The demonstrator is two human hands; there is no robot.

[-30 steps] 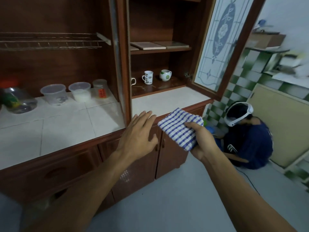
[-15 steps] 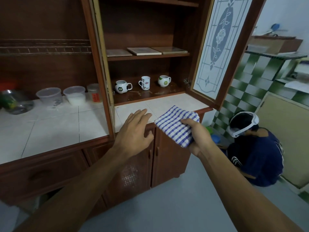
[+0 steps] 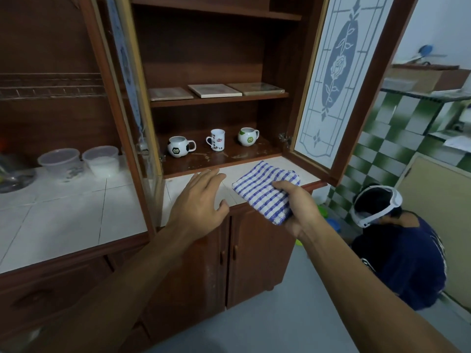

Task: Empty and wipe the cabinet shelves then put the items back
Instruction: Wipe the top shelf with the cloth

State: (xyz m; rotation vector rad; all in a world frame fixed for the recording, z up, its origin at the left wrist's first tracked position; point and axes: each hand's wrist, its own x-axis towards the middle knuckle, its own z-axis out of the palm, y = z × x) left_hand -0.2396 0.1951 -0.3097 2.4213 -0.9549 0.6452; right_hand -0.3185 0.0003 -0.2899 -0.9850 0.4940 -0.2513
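The wooden cabinet stands open in front of me. On its lowest shelf (image 3: pixel 229 156) stand three mugs: a football-patterned mug (image 3: pixel 179 147) on the left, a tall white mug (image 3: pixel 217 140) in the middle and a green-and-white mug (image 3: pixel 247 136) on the right. Three flat tiles (image 3: pixel 215 90) lie on the shelf above. My right hand (image 3: pixel 298 207) grips a folded blue-and-white checked cloth (image 3: pixel 266 189) over the tiled counter's front edge. My left hand (image 3: pixel 201 200) hovers open beside the cloth, fingers stretched towards the shelf.
The right glass door (image 3: pixel 334 80) with a rose pattern swings out wide; the left door (image 3: pixel 127 80) is edge-on. Two plastic containers (image 3: pixel 81 163) sit on the white tiled counter (image 3: pixel 63 212) at the left. A person with a white headset (image 3: pixel 397 240) crouches on the floor at the right.
My view has shifted right, so the whole lower shelf and all three mugs now show. Both hands have moved a little forward over the counter; the right one still holds the cloth.
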